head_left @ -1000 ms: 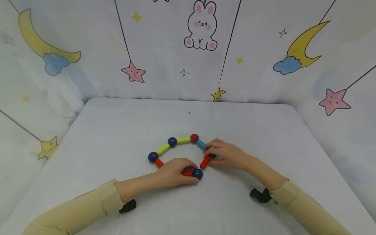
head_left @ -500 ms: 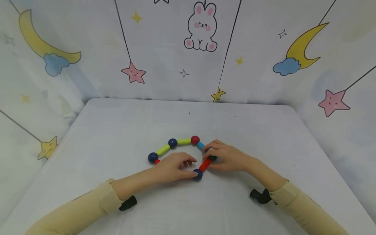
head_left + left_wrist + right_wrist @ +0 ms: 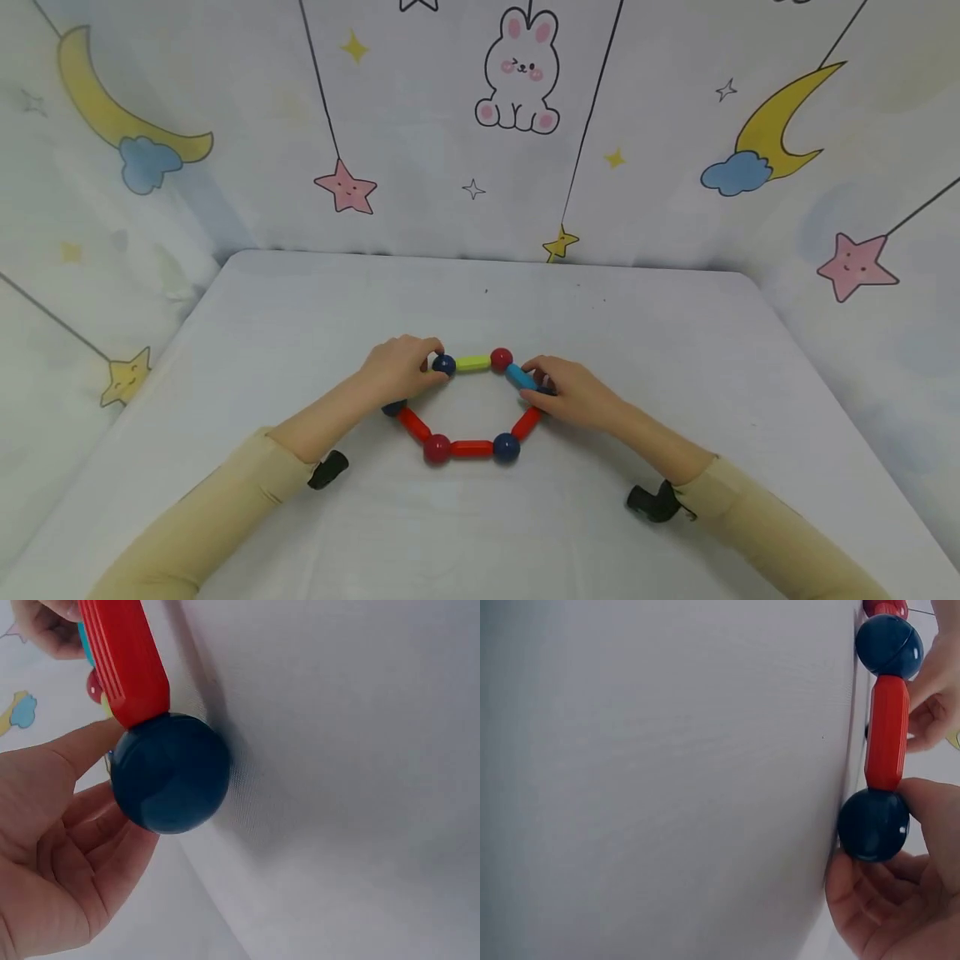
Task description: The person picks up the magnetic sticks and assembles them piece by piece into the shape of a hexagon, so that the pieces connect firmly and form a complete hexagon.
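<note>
A closed-looking ring of magnetic balls and rods lies on the white table. My left hand [image 3: 397,371] pinches the back-left dark blue ball [image 3: 444,365] between thumb and fingers, and covers the rod at that side. In the left wrist view the left-corner blue ball [image 3: 171,774] sits in front of the palm, joined to a red rod [image 3: 127,667]. At the ring's right corner, my right hand [image 3: 573,396] holds another dark blue ball [image 3: 874,825] with thumb and fingertips. A light blue rod [image 3: 521,377] runs from there to a red ball [image 3: 501,359].
The ring's front side has a red ball [image 3: 437,449], a red rod [image 3: 472,449] and a blue ball [image 3: 506,448]. A yellow-green rod [image 3: 472,364] lies along the back. Dark wrist-camera pieces [image 3: 654,503] hang under the sleeves. A patterned cloth [image 3: 420,125] rises behind the table [image 3: 337,292].
My left hand has left the front blue ball and moved back and left to the back-left blue ball. The front red rod now meets the front blue ball. My right hand stays at the right corner.
</note>
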A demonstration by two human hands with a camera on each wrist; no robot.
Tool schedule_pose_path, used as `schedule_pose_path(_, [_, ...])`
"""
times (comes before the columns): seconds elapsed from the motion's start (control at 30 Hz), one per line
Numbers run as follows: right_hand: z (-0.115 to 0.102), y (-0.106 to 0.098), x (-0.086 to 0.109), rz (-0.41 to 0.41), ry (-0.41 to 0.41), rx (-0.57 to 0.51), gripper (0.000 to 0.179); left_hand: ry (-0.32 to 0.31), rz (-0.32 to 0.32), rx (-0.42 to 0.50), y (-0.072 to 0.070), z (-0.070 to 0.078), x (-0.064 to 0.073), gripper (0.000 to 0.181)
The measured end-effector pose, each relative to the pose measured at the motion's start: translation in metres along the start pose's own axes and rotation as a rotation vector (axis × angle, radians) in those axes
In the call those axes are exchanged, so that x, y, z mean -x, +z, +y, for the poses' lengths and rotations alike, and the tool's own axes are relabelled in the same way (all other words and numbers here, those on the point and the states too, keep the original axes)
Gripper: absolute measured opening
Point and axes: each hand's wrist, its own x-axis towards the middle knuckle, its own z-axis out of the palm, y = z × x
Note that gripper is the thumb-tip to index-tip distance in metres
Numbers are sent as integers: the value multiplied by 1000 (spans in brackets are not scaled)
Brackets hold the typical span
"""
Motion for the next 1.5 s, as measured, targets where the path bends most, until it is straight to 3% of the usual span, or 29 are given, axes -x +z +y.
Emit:
schedule_pose_path(0.33, [2,-2,-4,36,4,-5,36,-35,77,97,6,-6,-24,38])
schedule_pose_path(0.53, [6,-4,-6,67,51,10,36,-40,117,110,10,-8,-31,42])
schedule_pose_path(0.63, [7,-5,-6,76,62,11,35,-74,75,106,6,-10,-27,48])
schedule_pose_path(0.8, [10,-8,-3,86,58,-3,33,-137,-69,106,-10,-19,-8,52])
schedule_pose_path(1.0, [13,-10,0,77,63,-35,29,-73,-171,261,-12,-31,3,43])
schedule_pose_path(1.27, [17,-8,-1,108,81,-50,28,6,-78,306,-2,-19,4,36])
schedule_pose_path(1.5, [17,-9,-2,116,138,-83,32,-26,-32,324,9,-14,-5,35])
